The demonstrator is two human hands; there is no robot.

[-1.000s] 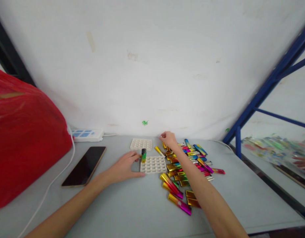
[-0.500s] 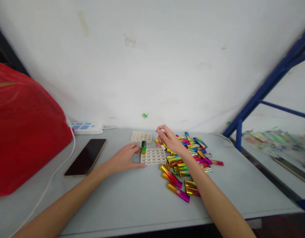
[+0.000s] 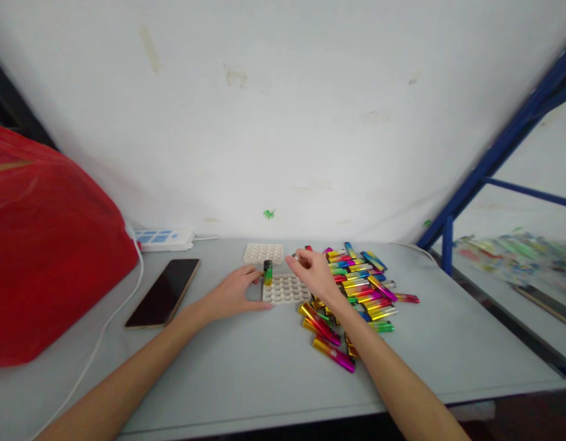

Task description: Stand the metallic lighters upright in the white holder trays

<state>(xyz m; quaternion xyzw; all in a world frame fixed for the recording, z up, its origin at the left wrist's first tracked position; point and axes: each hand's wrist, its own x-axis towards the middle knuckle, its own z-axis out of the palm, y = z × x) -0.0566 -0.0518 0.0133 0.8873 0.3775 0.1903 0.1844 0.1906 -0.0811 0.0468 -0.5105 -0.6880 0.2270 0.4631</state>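
Where the left hand (image 3: 232,293) rests: at the left end of the near tray (image 3: 283,293), thumb and fingers spread wide in a C; whether they touch it, I cannot tell.
Upright green lighter (image 3: 268,275): on the near tray's left end, long axis vertical, just beside the left hand's fingers; the left hand is the nearer one.
Right hand (image 3: 316,274): above the near tray's far right part, fingertips drawn narrow on a small pale piece, too little showing to name it.
From those fingertips: the upright green lighter lies left and slightly closer to the person.
Loose lighters (image 3: 356,283): heaped flat on the table (image 3: 246,361), right of the near tray, long axes mostly left to right, some slanted.
Far tray (image 3: 263,252): behind the near tray.
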